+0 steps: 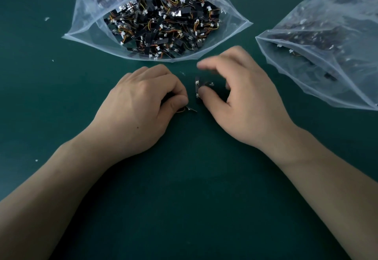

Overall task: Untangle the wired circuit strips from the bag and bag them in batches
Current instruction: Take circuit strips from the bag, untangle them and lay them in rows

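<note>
On the dark green counter (194, 188), nearest the viewer, two bare forearms reach forward and the hands sit close together but apart. The left hand (141, 106) is clenched, knuckles up, its fingers curled around a circuit strip (189, 109); only a dark tip and a loop of orange wire poke out beside the thumb, low against the counter. Just to its right, the right hand (245, 100) arches over a second strip (197, 86), which stands roughly upright with a small white connector (211, 84) beside it. The right thumb (208, 94) touches this strip, while the forefinger is raised above it and smeared by blur, so I cannot tell whether the hand really grips the strip or only touches it. Beyond the hands lies a large clear bag (86, 26), its mouth gaping toward the viewer, holding a tangled heap of strips (161, 24): black boards, orange and yellow wires, white plugs. To the right, well apart from it, a second clear bag (327, 41) lies with its mouth also open, with darker strips dimly visible through the plastic. A few white scraps (47, 18) dot the counter at far left.
</note>
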Demonstrator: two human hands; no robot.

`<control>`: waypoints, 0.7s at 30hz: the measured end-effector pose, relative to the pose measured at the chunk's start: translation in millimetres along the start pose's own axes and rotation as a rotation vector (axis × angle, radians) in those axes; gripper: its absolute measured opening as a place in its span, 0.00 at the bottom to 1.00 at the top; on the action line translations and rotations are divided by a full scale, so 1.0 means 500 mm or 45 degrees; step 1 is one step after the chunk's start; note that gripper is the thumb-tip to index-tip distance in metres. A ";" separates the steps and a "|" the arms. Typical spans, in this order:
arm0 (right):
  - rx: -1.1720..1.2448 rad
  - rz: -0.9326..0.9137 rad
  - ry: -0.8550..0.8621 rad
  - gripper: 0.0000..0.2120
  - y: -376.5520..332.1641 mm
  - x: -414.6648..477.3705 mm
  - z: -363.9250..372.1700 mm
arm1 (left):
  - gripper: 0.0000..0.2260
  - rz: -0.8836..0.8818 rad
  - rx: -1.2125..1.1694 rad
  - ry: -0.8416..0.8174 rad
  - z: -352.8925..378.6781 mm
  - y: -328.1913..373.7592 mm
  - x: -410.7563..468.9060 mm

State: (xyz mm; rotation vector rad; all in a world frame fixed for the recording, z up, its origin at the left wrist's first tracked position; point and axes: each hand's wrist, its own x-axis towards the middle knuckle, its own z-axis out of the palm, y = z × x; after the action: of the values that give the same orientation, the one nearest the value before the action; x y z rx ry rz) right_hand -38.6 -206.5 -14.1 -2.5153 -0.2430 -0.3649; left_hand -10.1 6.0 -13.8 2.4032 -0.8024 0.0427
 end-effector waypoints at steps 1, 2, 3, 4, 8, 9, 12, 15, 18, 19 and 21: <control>0.012 -0.026 0.039 0.13 -0.003 -0.002 -0.002 | 0.06 0.003 0.005 -0.003 0.001 -0.001 -0.001; 0.019 -0.064 0.071 0.10 -0.007 -0.003 -0.004 | 0.06 0.006 0.012 0.000 0.003 -0.002 -0.001; 0.014 -0.110 0.082 0.07 -0.012 -0.006 -0.005 | 0.07 0.008 0.025 0.007 0.004 -0.002 -0.002; -0.005 -0.153 0.073 0.05 -0.016 -0.009 -0.005 | 0.07 0.009 0.036 0.018 0.005 -0.003 -0.003; -0.114 -0.238 -0.053 0.05 -0.024 -0.014 -0.001 | 0.05 -0.033 -0.034 0.099 0.006 -0.008 -0.003; -0.121 -0.243 -0.062 0.05 -0.023 -0.014 0.000 | 0.06 -0.060 -0.052 0.117 0.005 -0.009 -0.002; -0.124 -0.233 -0.055 0.05 -0.023 -0.012 -0.001 | 0.10 -0.113 -0.081 0.153 0.005 -0.007 -0.003; -0.147 -0.201 -0.064 0.05 -0.023 -0.013 0.001 | 0.05 -0.132 -0.101 0.221 0.005 0.001 -0.004; -0.135 -0.184 -0.072 0.06 -0.020 -0.012 0.002 | 0.06 -0.158 -0.115 0.275 0.001 0.009 -0.005; -0.130 -0.184 -0.068 0.06 -0.020 -0.012 0.002 | 0.09 -0.155 -0.112 0.265 0.000 0.011 -0.006; -0.114 -0.176 -0.063 0.06 -0.019 -0.013 0.004 | 0.14 -0.130 -0.069 0.221 -0.001 0.015 -0.008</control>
State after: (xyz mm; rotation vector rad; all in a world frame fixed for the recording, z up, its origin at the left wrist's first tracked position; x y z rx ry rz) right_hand -46.8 -198.2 -12.7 -2.6051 -0.4303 -0.3763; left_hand -17.5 3.7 -10.2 2.3483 -0.5932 0.1837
